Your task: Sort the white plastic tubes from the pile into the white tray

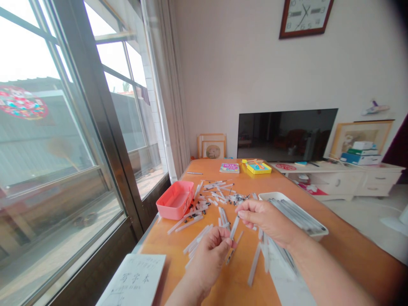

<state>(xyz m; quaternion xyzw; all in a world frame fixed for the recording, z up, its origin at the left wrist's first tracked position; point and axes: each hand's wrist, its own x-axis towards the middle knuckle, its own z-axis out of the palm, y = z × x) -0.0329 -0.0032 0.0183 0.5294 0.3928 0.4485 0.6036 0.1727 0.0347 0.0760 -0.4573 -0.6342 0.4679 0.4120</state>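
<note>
Over the middle of the wooden table, my left hand [214,244] pinches the lower end of a translucent pen barrel [235,228], which stands tilted. The fingers of my right hand [259,216] close on its upper end, where a small dark part shows; my fingertips hide the rest. Just below the barrel lies a thin pen refill [235,247]. Loose pen barrels [195,240] lie left of my left hand, and a further barrel [254,264] lies under my right forearm. Beyond my hands are scattered white barrels and small black pen parts [239,198].
A pink plastic basket [172,208] stands left, a white tray [321,230] of grey pens right. Closest to me lies a notebook [137,278]. A purple booklet [229,168] and a yellow box [262,170] sit at the far end. A glass door [73,140] borders the left side.
</note>
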